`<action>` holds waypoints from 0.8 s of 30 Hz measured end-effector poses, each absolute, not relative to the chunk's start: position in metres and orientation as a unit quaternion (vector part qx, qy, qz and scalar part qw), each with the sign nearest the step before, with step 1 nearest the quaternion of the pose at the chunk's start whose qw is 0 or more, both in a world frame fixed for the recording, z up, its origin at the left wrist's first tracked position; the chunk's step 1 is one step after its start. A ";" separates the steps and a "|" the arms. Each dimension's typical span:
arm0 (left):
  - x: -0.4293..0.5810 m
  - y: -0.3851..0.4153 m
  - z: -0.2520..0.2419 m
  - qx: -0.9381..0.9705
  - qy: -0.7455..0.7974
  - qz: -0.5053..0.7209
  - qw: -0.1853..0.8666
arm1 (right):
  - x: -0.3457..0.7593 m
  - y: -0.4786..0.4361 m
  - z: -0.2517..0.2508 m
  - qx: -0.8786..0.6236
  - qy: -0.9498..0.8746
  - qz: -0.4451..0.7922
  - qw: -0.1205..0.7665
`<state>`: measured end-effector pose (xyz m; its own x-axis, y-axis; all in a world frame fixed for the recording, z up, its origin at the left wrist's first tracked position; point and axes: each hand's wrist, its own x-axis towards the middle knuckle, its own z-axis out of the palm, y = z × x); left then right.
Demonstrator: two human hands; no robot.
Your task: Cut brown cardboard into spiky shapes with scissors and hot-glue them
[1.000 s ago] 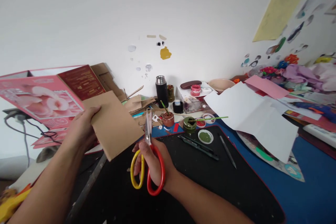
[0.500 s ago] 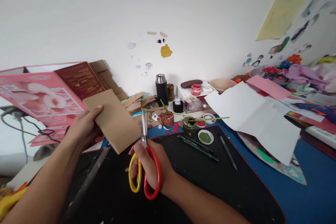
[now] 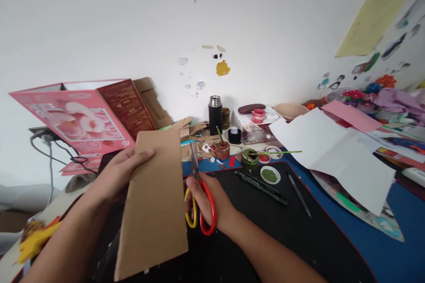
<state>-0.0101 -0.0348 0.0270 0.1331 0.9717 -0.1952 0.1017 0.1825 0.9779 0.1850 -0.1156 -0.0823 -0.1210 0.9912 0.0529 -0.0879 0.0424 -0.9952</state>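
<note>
A long, flat piece of brown cardboard [image 3: 156, 212] is upright in my left hand [image 3: 124, 168], thumb across its face and the other fingers behind it. To its right, my right hand [image 3: 207, 199] grips a pair of scissors [image 3: 195, 168] with one yellow and one red handle. The blades point up and lie nearly together, close beside the cardboard's right edge. Black matting [image 3: 259, 234] spreads beneath both hands.
Beyond the mat stand a black thermos [image 3: 215, 115], a brown paint jar [image 3: 222, 149] and a green paint jar [image 3: 250, 159]. A pink box [image 3: 89, 119] leans at the left. White paper [image 3: 332, 154] lies at the right, near a dark pen [image 3: 299, 194].
The cardboard has turned so its broad, long face shows and it reaches lower. The camera view has shifted left, and the scissors stay in my right hand.
</note>
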 end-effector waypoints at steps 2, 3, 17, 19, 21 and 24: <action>-0.006 -0.039 0.028 0.519 0.510 0.365 0.582 | 0.186 -0.116 -0.080 -0.441 -0.538 0.513 0.503; -0.005 -0.041 0.029 0.520 0.506 0.353 0.590 | 0.187 -0.116 -0.079 -0.446 -0.545 0.497 0.508; 0.005 -0.055 0.031 0.576 0.515 0.250 0.584 | 0.188 -0.117 -0.070 -0.381 -0.545 0.500 0.554; 0.006 -0.055 0.033 0.575 0.511 0.242 0.590 | 0.189 -0.117 -0.071 -0.406 -0.544 0.491 0.546; 0.005 -0.055 0.033 0.579 0.508 0.238 0.592 | 0.189 -0.117 -0.073 -0.424 -0.545 0.483 0.538; 0.005 -0.055 0.033 0.586 0.506 0.235 0.587 | 0.189 -0.118 -0.072 -0.421 -0.552 0.478 0.538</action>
<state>0.0045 -0.0550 0.0328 0.3770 0.8697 -0.3186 0.3178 0.2016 0.9265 0.1891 -0.1176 -0.0723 -0.0667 0.9793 0.1913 -0.0494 0.1882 -0.9809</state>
